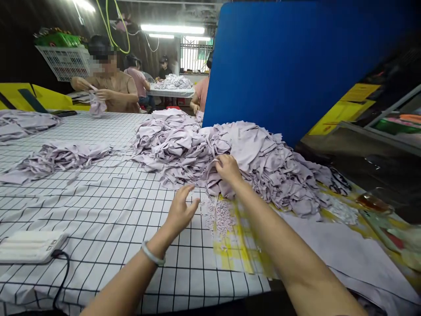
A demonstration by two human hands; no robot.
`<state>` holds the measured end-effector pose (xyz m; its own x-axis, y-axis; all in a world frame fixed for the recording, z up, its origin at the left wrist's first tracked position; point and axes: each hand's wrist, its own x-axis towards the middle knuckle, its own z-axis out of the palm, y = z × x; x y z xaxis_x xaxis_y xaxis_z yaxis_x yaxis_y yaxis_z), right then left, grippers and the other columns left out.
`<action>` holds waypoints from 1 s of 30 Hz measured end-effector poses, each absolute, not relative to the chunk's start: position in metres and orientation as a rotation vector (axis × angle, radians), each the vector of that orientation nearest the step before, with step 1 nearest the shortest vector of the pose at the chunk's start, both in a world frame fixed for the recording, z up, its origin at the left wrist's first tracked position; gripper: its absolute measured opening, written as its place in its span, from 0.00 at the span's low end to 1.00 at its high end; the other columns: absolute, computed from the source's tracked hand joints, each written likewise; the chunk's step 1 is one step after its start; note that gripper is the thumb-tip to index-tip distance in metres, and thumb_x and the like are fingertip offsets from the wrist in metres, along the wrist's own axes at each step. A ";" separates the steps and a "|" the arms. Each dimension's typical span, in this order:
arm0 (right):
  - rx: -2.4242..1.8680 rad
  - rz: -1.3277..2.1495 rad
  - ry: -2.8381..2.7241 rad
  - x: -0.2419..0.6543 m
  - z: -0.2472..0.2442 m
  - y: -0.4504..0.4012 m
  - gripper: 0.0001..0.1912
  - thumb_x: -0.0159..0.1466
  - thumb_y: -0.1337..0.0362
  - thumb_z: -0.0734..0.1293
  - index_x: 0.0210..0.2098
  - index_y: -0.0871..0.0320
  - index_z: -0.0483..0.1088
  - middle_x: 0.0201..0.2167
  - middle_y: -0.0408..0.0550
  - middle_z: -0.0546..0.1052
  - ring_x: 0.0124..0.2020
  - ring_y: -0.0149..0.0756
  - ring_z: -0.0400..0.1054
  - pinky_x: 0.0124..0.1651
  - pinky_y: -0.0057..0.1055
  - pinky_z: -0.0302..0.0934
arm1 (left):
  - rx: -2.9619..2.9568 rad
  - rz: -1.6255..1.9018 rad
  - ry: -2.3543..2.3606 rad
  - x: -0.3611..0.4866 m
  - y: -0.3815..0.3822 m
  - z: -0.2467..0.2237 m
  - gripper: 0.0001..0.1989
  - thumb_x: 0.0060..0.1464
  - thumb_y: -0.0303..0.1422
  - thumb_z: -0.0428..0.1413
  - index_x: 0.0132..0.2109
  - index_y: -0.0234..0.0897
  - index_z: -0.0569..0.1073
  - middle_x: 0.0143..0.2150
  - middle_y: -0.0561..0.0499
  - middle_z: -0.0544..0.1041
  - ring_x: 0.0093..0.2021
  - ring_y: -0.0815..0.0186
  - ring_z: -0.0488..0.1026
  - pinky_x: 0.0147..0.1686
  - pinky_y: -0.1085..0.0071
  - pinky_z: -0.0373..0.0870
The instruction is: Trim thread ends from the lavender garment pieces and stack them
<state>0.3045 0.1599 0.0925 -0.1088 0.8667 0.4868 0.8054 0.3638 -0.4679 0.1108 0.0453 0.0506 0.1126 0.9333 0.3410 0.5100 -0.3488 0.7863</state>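
A large heap of pale lilac cloth pieces (pixel 259 153) lies across the middle and right of the table. At its near edge my right hand (pixel 228 170) pinches a lilac cloth piece (pixel 214 177) between thumb and fingers. My left hand (pixel 180 208), with a pale bangle at the wrist, hovers over the checked tablecloth (pixel 131 219); its thumb and fingers are apart and nothing is in it. Between and below the hands, small lilac scraps (pixel 225 217) are scattered, partly on a yellow-checked strip (pixel 243 259).
Behind the heap stands a blue panel (pixel 279 66). A white power bank (pixel 33 245) with a black cable lies at the left. Smaller cloth bundles (pixel 62 156) lie left. Across the table, a person (pixel 118 87) holds cloth. A glass of brown liquid (pixel 375 202) is at the right.
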 end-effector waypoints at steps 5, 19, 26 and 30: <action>-0.869 0.424 -1.915 0.252 0.165 0.101 0.06 0.70 0.64 0.61 0.42 0.55 0.69 0.33 0.41 0.75 0.34 0.31 0.69 0.40 0.31 0.63 | 1.915 1.340 1.341 0.111 0.072 0.115 0.35 0.53 0.35 0.63 0.65 0.39 0.59 0.63 0.39 0.68 0.60 0.52 0.68 0.56 0.56 0.71; -1.105 1.004 -1.867 0.197 0.132 0.100 0.10 0.59 0.62 0.73 0.37 0.61 0.73 0.25 0.40 0.72 0.26 0.28 0.63 0.31 0.29 0.59 | 1.587 0.607 1.748 -0.050 -0.007 0.116 0.12 0.49 0.35 0.60 0.42 0.35 0.78 0.36 0.46 0.78 0.34 0.58 0.76 0.30 0.66 0.74; -1.113 0.809 -2.218 0.235 0.032 0.008 0.05 0.64 0.62 0.65 0.39 0.54 0.72 0.36 0.49 0.75 0.39 0.42 0.69 0.44 0.41 0.65 | 2.047 0.872 1.920 -0.055 -0.048 0.048 0.07 0.60 0.33 0.51 0.40 0.38 0.73 0.42 0.45 0.77 0.47 0.56 0.72 0.51 0.57 0.68; -1.172 0.610 -2.278 0.234 0.011 -0.013 0.09 0.64 0.66 0.64 0.44 0.54 0.70 0.41 0.53 0.73 0.44 0.48 0.67 0.47 0.47 0.65 | 2.133 0.732 1.829 -0.027 -0.033 0.046 0.07 0.60 0.35 0.53 0.37 0.38 0.72 0.41 0.45 0.76 0.45 0.56 0.70 0.48 0.57 0.68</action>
